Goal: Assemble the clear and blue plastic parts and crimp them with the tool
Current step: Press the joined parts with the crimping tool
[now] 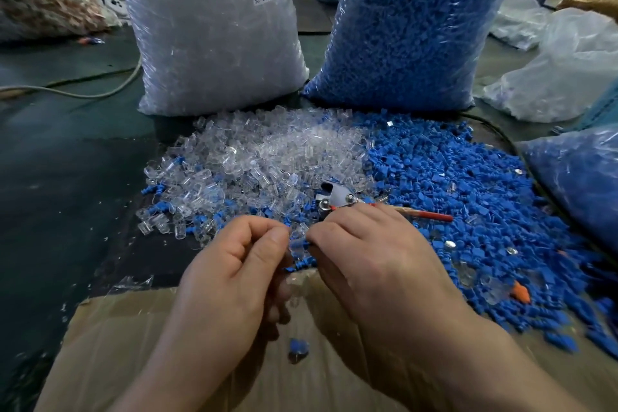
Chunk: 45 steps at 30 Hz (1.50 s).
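Dark green counter (67, 177) carrying loose plastic parts, bags and cardboard.

A flat cardboard sheet (133, 344) lies under both wrists. Just beyond the left hand (234, 261) spreads a heap of clear parts (267, 157). Beyond and outward of the right hand (378, 261) is a heap of blue parts (468, 197), and the two heaps touch. Farther off stand a tall bag of clear parts (214, 27) and a tall bag of blue parts (411, 27), side by side. A pale cable (83, 90) runs well off to the left hand's outer side, and crumpled white bags (568, 70) lie far beyond the right hand.
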Available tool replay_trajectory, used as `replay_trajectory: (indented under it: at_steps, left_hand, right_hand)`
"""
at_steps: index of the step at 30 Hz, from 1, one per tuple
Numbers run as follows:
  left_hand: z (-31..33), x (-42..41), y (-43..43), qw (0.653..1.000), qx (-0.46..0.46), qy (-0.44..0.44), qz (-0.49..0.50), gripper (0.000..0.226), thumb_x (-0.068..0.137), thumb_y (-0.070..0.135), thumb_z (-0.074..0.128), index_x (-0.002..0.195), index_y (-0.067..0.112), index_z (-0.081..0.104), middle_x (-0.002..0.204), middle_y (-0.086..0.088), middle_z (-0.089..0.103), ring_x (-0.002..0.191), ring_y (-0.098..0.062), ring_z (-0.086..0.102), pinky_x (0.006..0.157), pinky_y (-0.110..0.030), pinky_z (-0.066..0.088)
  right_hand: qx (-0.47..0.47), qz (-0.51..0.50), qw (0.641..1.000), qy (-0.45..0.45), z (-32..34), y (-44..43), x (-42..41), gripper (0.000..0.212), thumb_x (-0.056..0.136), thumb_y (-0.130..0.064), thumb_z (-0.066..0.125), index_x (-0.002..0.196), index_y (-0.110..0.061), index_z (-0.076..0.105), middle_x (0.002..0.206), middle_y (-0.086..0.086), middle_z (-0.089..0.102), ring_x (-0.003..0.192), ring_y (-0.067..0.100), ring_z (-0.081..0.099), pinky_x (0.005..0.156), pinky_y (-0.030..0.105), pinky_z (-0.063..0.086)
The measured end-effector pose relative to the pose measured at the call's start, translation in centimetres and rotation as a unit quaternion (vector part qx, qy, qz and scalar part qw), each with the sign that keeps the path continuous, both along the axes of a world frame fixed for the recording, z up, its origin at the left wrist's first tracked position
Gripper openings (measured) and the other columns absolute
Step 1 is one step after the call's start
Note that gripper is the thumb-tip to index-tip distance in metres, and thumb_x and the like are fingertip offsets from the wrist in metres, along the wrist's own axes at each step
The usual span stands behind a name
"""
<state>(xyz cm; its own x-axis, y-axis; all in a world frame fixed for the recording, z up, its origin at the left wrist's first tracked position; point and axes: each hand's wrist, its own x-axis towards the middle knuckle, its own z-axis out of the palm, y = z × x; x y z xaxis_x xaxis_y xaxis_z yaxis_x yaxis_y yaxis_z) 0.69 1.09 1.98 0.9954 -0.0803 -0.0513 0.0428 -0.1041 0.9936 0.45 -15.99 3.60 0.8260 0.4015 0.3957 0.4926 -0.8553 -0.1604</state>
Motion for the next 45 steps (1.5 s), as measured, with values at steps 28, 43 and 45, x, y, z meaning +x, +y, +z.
replay_trajectory:
  at_steps: [28,43,45]
  left_hand:
    - [0.2,0.3,1.4,0.98,-0.12,-0.018,-0.158,0.033,0.069,0.051,0.085,0.082,0.025,0.07,0.062,-0.005,0.063,0.045,-0.013,0.056,0.04,-0.022,0.044]
    - [0.8,0.7,3.5,0.867,0.408,-0.066,-0.277,0.031,0.067,0.056,0.047,0.097,0.051,0.049,0.078,0.02,0.066,0.059,-0.001,0.057,0.058,-0.027,0.052]
    - [0.8,0.7,3.3,0.869,0.413,-0.062,-0.265,0.037,0.066,0.067,0.045,0.102,0.057,0.042,0.079,0.024,0.065,0.06,0.002,0.058,0.057,-0.023,0.049]
  right_hand:
    - [0.183,0.015,0.977,0.106,0.8,1.1,-1.3,0.027,0.084,-0.026,0.047,0.059,-0.021,0.04,0.057,-0.009,0.037,0.053,0.014,0.037,0.051,0.034,0.033]
    - [-0.058,-0.15,0.971,0.176,-0.6,0.2,-1.3,0.053,0.08,-0.077,0.046,0.088,-0.03,0.025,0.063,-0.009,0.041,0.055,0.018,0.037,0.044,0.029,0.02]
    - [-0.061,-0.146,0.979,0.128,-1.5,1.0,-1.0,0.057,0.077,-0.079,0.046,0.092,-0.028,0.024,0.063,-0.007,0.042,0.057,0.023,0.048,0.043,0.028,0.013]
